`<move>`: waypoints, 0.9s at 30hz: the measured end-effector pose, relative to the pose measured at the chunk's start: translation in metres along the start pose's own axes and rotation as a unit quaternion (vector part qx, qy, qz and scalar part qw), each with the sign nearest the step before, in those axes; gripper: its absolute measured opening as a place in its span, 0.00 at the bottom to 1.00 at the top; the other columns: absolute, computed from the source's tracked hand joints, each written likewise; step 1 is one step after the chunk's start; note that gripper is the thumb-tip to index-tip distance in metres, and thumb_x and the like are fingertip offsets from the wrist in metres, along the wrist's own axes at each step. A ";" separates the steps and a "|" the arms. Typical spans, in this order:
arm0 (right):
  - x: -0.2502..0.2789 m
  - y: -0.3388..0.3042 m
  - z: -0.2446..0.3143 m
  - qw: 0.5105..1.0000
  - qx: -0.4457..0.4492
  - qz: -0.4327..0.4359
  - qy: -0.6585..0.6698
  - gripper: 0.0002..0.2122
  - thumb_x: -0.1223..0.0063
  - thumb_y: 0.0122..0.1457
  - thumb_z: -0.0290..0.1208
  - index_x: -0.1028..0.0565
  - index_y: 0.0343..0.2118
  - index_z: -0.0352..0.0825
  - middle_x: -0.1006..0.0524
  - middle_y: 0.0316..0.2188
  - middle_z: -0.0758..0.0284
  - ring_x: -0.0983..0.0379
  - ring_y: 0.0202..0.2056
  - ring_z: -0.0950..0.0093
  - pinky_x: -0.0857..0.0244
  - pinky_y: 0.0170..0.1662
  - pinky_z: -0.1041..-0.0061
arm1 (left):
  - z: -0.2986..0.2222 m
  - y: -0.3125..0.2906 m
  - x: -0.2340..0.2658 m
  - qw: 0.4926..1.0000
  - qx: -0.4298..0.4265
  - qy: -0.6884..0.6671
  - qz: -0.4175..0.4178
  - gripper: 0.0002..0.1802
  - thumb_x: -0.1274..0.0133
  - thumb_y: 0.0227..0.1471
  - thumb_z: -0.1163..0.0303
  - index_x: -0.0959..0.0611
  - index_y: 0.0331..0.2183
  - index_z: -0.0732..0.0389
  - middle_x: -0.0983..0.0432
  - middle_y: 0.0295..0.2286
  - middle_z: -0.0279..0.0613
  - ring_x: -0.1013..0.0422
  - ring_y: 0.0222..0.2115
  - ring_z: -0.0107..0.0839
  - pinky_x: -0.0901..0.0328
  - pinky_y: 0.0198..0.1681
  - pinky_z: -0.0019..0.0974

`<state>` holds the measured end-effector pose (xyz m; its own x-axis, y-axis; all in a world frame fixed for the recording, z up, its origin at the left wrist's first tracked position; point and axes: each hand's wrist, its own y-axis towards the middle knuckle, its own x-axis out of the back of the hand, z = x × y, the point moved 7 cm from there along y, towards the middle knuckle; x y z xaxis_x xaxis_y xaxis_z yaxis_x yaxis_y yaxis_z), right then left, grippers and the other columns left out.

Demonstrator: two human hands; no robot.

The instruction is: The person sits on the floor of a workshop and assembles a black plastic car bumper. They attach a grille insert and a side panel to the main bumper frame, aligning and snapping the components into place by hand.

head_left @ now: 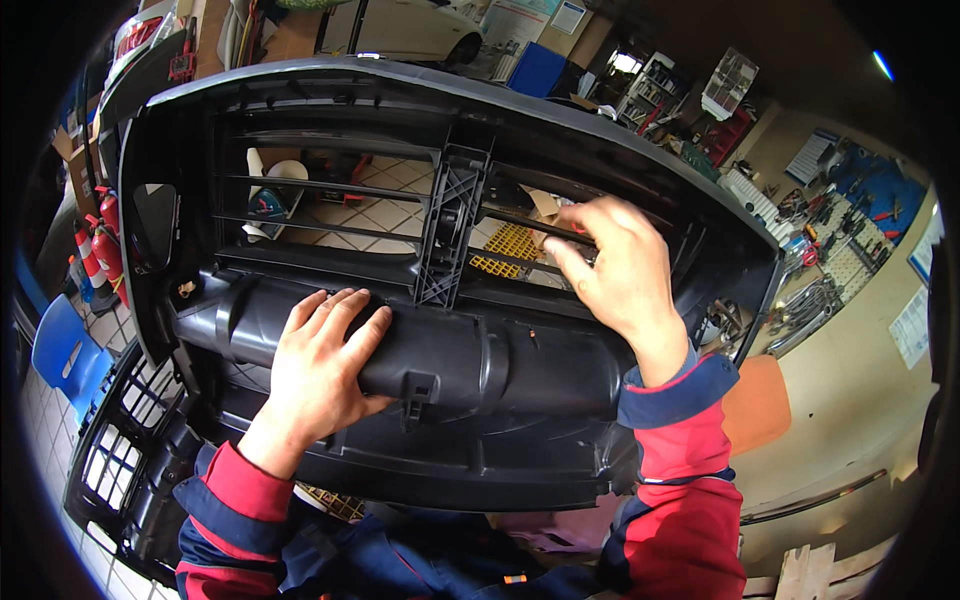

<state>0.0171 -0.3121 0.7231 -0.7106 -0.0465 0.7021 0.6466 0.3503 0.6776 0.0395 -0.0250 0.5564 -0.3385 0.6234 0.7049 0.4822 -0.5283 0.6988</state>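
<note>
A large black plastic car bumper point(400, 350) fills the middle, with its inner side toward me. My left hand point(325, 365) lies on its long rounded bar, fingers spread and thumb apart, holding nothing. Higher up on the right, my right hand point(620, 260) is at the grille slats point(510, 218). Its fingers are curved and its thumb stands apart from them, with a slat running toward the gap between; I cannot tell whether they touch it. A ribbed upright brace point(450, 225) divides the grille openings between my hands.
A black grid-like part point(130, 450) lies at lower left beside a blue chair point(70, 350). Fire extinguishers point(105, 245) stand behind it. An orange seat or panel point(757, 400) is right of my sleeve. Tools hang on a pegboard point(850, 240); wooden slats point(805, 575) lie lower right.
</note>
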 end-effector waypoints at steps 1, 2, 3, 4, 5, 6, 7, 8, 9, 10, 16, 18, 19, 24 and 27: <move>-0.008 -0.006 -0.001 0.999 -0.017 0.044 0.007 0.18 0.21 0.61 0.38 0.12 0.49 0.35 0.12 0.45 0.60 0.15 0.50 0.54 0.20 0.55 0.57 | 0.002 -0.002 -0.001 1.000 -0.003 -0.009 -0.008 0.60 0.15 0.23 0.50 0.14 0.62 0.59 0.19 0.62 0.55 0.22 0.64 0.56 0.33 0.73 0.63; -0.013 -0.008 0.002 0.998 -0.004 0.050 -0.034 0.20 0.23 0.63 0.39 0.13 0.54 0.35 0.12 0.48 0.59 0.14 0.52 0.54 0.20 0.58 0.56 | 0.005 -0.004 -0.003 1.000 -0.005 -0.017 -0.015 0.60 0.15 0.23 0.49 0.14 0.62 0.59 0.19 0.62 0.55 0.22 0.64 0.56 0.33 0.73 0.63; -0.020 -0.013 -0.001 0.998 -0.016 0.061 -0.030 0.20 0.24 0.64 0.40 0.13 0.54 0.35 0.11 0.48 0.59 0.14 0.52 0.54 0.21 0.58 0.56 | 0.006 -0.005 -0.008 1.000 -0.004 -0.024 -0.012 0.60 0.15 0.24 0.49 0.14 0.62 0.59 0.19 0.62 0.55 0.22 0.64 0.56 0.33 0.73 0.63; -0.028 -0.015 0.000 0.996 -0.034 0.079 -0.029 0.20 0.24 0.64 0.40 0.14 0.55 0.36 0.11 0.48 0.59 0.14 0.52 0.54 0.21 0.59 0.55 | 0.012 -0.008 -0.007 0.999 0.002 -0.032 -0.029 0.59 0.16 0.25 0.48 0.14 0.62 0.59 0.19 0.62 0.55 0.22 0.64 0.56 0.33 0.73 0.62; -0.033 -0.019 -0.001 0.996 -0.026 0.083 -0.023 0.20 0.25 0.65 0.40 0.14 0.56 0.36 0.11 0.48 0.58 0.14 0.52 0.55 0.21 0.59 0.55 | 0.010 -0.008 -0.013 0.999 -0.013 -0.039 -0.022 0.59 0.16 0.25 0.49 0.14 0.63 0.58 0.19 0.62 0.54 0.22 0.64 0.55 0.33 0.73 0.62; -0.036 -0.022 -0.003 0.993 -0.050 0.102 -0.032 0.19 0.26 0.67 0.41 0.14 0.55 0.37 0.11 0.48 0.57 0.13 0.50 0.53 0.20 0.57 0.54 | 0.010 -0.009 -0.017 0.999 -0.016 -0.045 -0.025 0.59 0.16 0.26 0.49 0.14 0.63 0.58 0.19 0.62 0.54 0.22 0.64 0.55 0.33 0.73 0.62; -0.037 -0.024 -0.007 0.991 -0.077 0.103 -0.045 0.16 0.27 0.67 0.41 0.14 0.53 0.40 0.11 0.44 0.57 0.12 0.47 0.51 0.19 0.52 0.53 | 0.010 -0.010 -0.023 0.999 -0.015 -0.045 -0.021 0.59 0.16 0.26 0.49 0.14 0.63 0.58 0.19 0.63 0.54 0.22 0.64 0.54 0.33 0.73 0.61; -0.035 -0.024 -0.005 0.991 -0.070 0.101 -0.061 0.15 0.27 0.68 0.41 0.13 0.53 0.40 0.11 0.42 0.57 0.12 0.45 0.51 0.18 0.49 0.52 | 0.011 -0.010 -0.029 0.998 -0.016 -0.054 -0.010 0.59 0.16 0.26 0.49 0.14 0.63 0.57 0.19 0.63 0.53 0.22 0.65 0.53 0.33 0.73 0.61; -0.034 -0.025 -0.010 0.981 -0.115 0.125 -0.092 0.14 0.28 0.68 0.41 0.13 0.52 0.41 0.11 0.40 0.58 0.12 0.43 0.50 0.18 0.47 0.52 | 0.011 -0.010 -0.032 0.998 -0.024 -0.057 -0.018 0.59 0.15 0.26 0.50 0.14 0.63 0.57 0.19 0.63 0.53 0.22 0.65 0.53 0.33 0.74 0.61; -0.028 -0.022 -0.008 0.982 -0.108 0.117 -0.102 0.13 0.28 0.69 0.42 0.12 0.50 0.42 0.10 0.39 0.58 0.11 0.43 0.50 0.18 0.46 0.52 | 0.011 -0.010 -0.036 0.998 -0.023 -0.061 -0.019 0.59 0.15 0.27 0.50 0.14 0.63 0.57 0.19 0.63 0.53 0.22 0.65 0.53 0.33 0.74 0.61; -0.038 0.001 0.002 0.960 -0.109 0.258 0.006 0.16 0.30 0.72 0.37 0.14 0.58 0.34 0.10 0.46 0.52 0.11 0.49 0.50 0.19 0.53 0.59 | 0.018 -0.013 -0.046 0.995 -0.030 -0.094 -0.026 0.56 0.15 0.32 0.48 0.14 0.64 0.58 0.19 0.63 0.54 0.22 0.66 0.53 0.33 0.74 0.61; -0.047 0.011 0.013 0.965 -0.065 0.250 0.043 0.18 0.31 0.74 0.37 0.16 0.60 0.32 0.11 0.50 0.49 0.12 0.51 0.48 0.20 0.55 0.59 | 0.018 -0.012 -0.047 0.994 -0.030 -0.099 -0.034 0.56 0.15 0.32 0.48 0.14 0.64 0.58 0.19 0.62 0.54 0.23 0.67 0.53 0.33 0.74 0.60; -0.051 0.014 0.017 0.965 -0.058 0.252 0.053 0.19 0.31 0.74 0.36 0.17 0.62 0.32 0.11 0.51 0.48 0.12 0.52 0.48 0.20 0.56 0.58 | 0.019 -0.012 -0.047 0.995 -0.025 -0.096 -0.030 0.56 0.15 0.32 0.49 0.14 0.63 0.58 0.19 0.62 0.54 0.23 0.67 0.52 0.33 0.74 0.60; -0.047 0.027 0.045 0.979 -0.002 0.204 -0.005 0.21 0.27 0.71 0.45 0.15 0.56 0.33 0.11 0.38 0.50 0.12 0.43 0.46 0.19 0.47 0.52 | 0.026 -0.015 -0.031 0.987 -0.029 -0.152 -0.046 0.51 0.15 0.35 0.50 0.13 0.61 0.58 0.18 0.60 0.52 0.22 0.64 0.53 0.32 0.72 0.61; -0.052 0.029 0.045 0.964 -0.108 0.242 0.010 0.20 0.26 0.69 0.47 0.13 0.50 0.33 0.12 0.36 0.51 0.12 0.41 0.47 0.19 0.46 0.53 | 0.029 -0.004 -0.020 0.969 -0.009 -0.238 -0.059 0.41 0.17 0.42 0.55 0.12 0.56 0.60 0.17 0.53 0.50 0.19 0.57 0.54 0.26 0.65 0.57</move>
<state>0.0608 -0.2572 0.6964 -0.3077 0.0545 0.9499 0.9451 0.1326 0.2985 0.0683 -0.0187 0.5360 0.0227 0.8734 0.4864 0.4480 -0.4438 0.7761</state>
